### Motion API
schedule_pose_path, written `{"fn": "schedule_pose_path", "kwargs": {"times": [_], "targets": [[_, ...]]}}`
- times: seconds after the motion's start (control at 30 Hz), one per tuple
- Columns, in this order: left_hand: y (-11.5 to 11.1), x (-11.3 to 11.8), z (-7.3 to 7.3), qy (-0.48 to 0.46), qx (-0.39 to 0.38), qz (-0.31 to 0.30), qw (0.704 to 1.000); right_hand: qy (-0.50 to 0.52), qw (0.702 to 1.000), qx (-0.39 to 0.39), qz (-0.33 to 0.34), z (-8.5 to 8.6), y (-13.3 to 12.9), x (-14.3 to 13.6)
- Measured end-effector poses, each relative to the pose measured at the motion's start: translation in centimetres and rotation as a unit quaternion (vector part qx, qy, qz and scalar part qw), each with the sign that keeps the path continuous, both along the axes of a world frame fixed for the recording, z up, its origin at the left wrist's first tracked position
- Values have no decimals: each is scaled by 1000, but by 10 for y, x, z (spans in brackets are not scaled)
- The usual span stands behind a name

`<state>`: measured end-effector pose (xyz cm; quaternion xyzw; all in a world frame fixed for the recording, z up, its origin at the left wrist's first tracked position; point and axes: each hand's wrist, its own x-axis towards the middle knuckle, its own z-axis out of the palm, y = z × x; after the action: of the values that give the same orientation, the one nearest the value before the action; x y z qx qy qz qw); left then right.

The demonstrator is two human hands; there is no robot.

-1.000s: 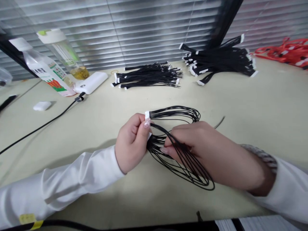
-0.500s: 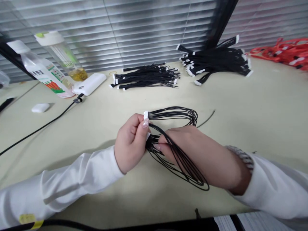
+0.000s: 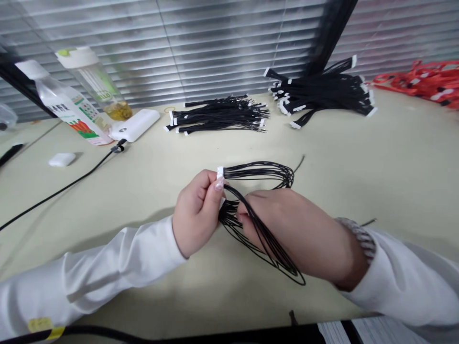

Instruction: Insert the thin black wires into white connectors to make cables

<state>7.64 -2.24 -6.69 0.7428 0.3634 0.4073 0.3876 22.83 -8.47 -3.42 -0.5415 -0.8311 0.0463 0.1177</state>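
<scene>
Through the head view I found the wires (image 3: 258,220) over the middle of the table (image 3: 150,191), bent back in black loops between both hands. The left hand (image 3: 199,210) was pinched narrow, thumb pressed to a white connector (image 3: 220,172), with a second white piece (image 3: 222,202) just below the thumb. The right hand (image 3: 290,224) was curled among the loops, its fingertips drawn together near that lower piece; I could not tell what, if anything, they gripped. A loose end (image 3: 300,162) poked out beyond that hand. I judged the wires light and springy, easy to bend but apt to fan out if let go, their smooth skins a little slippery. The connector seemed the stiff, sure place to hold; tugging single wires might have strained them where they entered it.
</scene>
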Motion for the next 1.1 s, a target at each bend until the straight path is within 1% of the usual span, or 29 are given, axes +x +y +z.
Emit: {"fn": "schedule_pose_path", "kwargs": {"times": [0.03,0.1,0.2,0.33,0.53,0.7,0.8,0.9,1.1], "targets": [[0,0,0,4,5,1,1000,-4,1000,0,-3,0,0,0],[0,0,0,8,6,2,1000,5,1000,10,12,0,1,1],[0,0,0,10,-3,2,1000,45,998,15,35,2,3,1],[0,0,-1,8,-5,-1,1000,68,997,15,36,1,6,0],[1,0,-2,13,-15,-3,1000,56,998,9,41,-5,11,1],[1,3,-2,11,-24,-1,1000,53,998,-25,24,-1,8,2],[1,2,-2,9,-32,2,999,31,999,15,15,1,5,6],[2,2,-3,10,-36,3,999,-8,998,53,31,-2,3,9],[3,3,-1,21,-40,10,999,-25,999,21,28,-11,0,7]]}}
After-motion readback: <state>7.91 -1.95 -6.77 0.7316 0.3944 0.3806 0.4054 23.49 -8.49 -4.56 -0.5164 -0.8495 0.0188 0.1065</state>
